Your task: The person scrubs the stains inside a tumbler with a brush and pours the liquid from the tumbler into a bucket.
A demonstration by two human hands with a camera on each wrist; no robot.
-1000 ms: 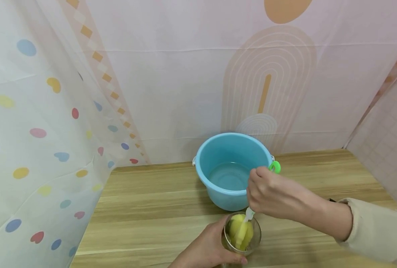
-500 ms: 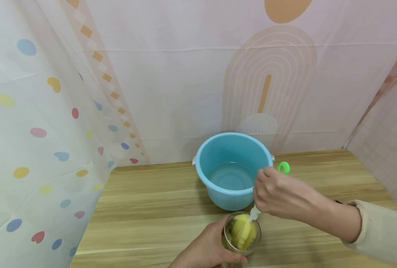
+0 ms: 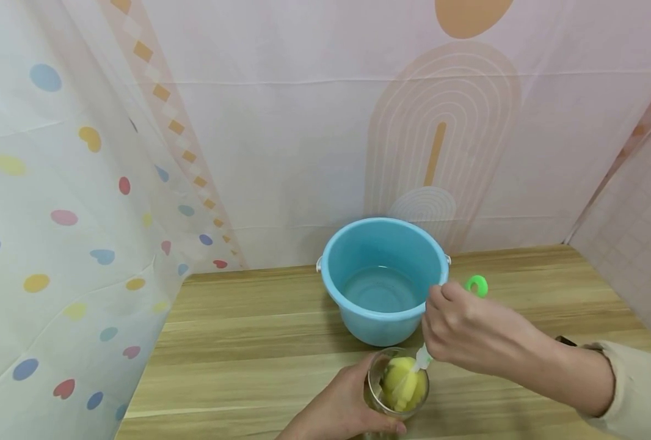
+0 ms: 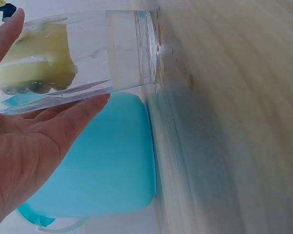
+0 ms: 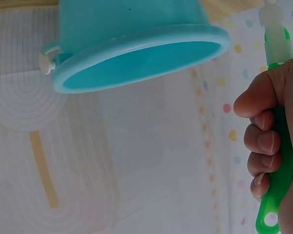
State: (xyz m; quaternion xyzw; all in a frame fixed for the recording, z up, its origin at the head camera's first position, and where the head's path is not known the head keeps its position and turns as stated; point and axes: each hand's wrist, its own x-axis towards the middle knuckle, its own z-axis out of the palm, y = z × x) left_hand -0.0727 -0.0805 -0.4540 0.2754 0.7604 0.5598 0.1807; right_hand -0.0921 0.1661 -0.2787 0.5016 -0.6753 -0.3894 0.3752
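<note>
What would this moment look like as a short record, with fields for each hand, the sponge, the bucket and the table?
left hand: holds the clear glass around its side
right hand: grips the green brush handle
sponge head: yellow, inside the glass
bucket: light blue, beyond the glass, clear liquid inside
table: wood-grain, under the bucket

Right hand (image 3: 463,327) with fingers (image 5: 261,141) tightly curled, left hand (image 3: 342,398) in a wider curve
</note>
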